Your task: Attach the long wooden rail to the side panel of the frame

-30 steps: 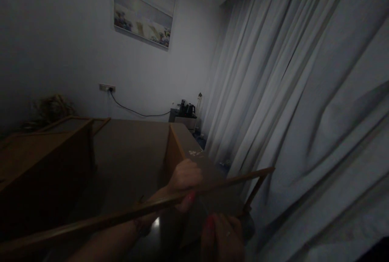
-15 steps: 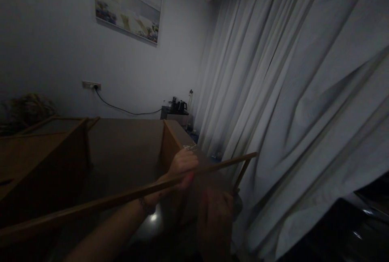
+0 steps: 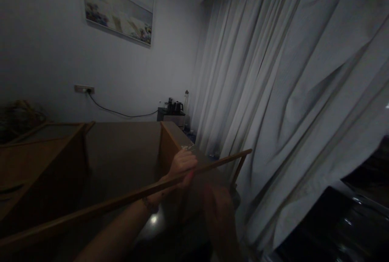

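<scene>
My left hand (image 3: 182, 162) is closed over the edge of an upright wooden panel (image 3: 169, 138), part of a piece of wooden furniture. Its forearm passes behind a long thin wooden rail (image 3: 130, 195) that runs slantwise across the view. To the right and lower, my right hand (image 3: 221, 205) is dim and smeared by motion, close to the panel's broad face. Its fingers look bent together, and whatever they may hold is hidden. A short wooden post (image 3: 238, 171) joins the rail's far end.
At left stands a wooden cabinet part (image 3: 39, 148). Long grey curtains (image 3: 258, 92) hang on the right. Behind, a small stand holds a black kettle (image 3: 178, 106), with a cord (image 3: 121, 113) running to a wall socket (image 3: 84, 89). A glossy black object (image 3: 337, 221) is at lower right.
The view has shifted slightly, so the background sits a little further left. My right hand has moved slightly down and right in the picture. My left hand keeps its place on the panel.
</scene>
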`<state>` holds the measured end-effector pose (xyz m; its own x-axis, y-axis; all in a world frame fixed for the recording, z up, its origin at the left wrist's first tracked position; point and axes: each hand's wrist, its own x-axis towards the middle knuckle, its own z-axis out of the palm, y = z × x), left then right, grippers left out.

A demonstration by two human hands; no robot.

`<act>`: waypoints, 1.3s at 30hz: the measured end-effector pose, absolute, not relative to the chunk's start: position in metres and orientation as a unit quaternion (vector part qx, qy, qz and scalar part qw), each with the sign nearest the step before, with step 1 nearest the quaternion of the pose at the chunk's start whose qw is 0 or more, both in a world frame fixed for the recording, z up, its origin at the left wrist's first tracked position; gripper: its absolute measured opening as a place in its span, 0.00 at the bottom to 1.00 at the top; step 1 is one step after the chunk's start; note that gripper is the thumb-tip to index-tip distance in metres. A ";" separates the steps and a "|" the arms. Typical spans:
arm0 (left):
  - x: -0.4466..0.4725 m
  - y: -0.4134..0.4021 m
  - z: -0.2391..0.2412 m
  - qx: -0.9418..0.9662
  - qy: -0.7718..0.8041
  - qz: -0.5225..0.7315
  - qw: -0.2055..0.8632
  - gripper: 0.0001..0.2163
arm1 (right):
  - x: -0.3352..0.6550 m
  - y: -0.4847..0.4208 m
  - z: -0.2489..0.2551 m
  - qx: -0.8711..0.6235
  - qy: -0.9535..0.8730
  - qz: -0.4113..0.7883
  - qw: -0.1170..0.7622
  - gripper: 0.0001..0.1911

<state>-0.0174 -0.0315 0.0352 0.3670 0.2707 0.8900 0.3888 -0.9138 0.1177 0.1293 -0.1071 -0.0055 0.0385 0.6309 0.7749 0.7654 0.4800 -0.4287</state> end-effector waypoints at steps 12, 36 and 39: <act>-0.021 -0.004 0.004 -0.796 -0.155 -0.577 0.097 0.13 | 0.135 -0.094 -0.022 -0.548 -0.586 0.224 0.554 0.34; -0.005 0.060 -0.034 -0.837 -0.164 -0.499 0.157 0.23 | 0.134 -0.089 -0.022 -0.493 -0.596 -0.303 0.557 0.12; -0.002 0.059 -0.031 -0.848 -0.160 -0.484 0.147 0.18 | 0.132 -0.087 -0.024 -0.461 -0.619 -0.286 0.568 0.11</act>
<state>-0.0024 0.0589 -0.0309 0.4803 0.1288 0.8676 0.4132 -0.9057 -0.0943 0.1317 -0.0870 -0.0237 0.0690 0.2460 0.9668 0.8955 0.4120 -0.1687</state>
